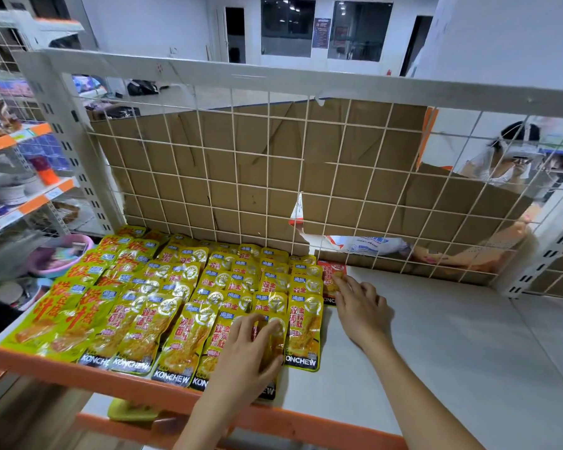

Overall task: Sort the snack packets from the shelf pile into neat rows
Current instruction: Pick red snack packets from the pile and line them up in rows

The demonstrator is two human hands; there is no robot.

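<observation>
A white shelf board (436,336) with an orange front lip (111,381), backed by a white wire grid (273,177) with brown cardboard (241,164) behind it, in a pale-walled room with dark windows. Across the left half of the board, yellow snack packets (163,306) in overlapping rows running from the grid to the lip, several marked KONCHEW along the bottom edge. At the right end of those rows, near the grid, a single red packet (331,282), touching the last yellow column. On that red packet, the right hand (359,306), fingers straight and loosely spread, fingertips pressing its near part flat, wrist and forearm angled back toward the lower right. Over the front row, the left hand (251,352), palm down, fingers slightly spread and lying on the yellow packet (275,344) second from the right end, thumb along that packet's right edge; whether pressing or pinching, cannot tell. Beyond the grid at the right, another person (507,157) in white. At far left, further shelving (23,190) with orange edges and assorted goods.
</observation>
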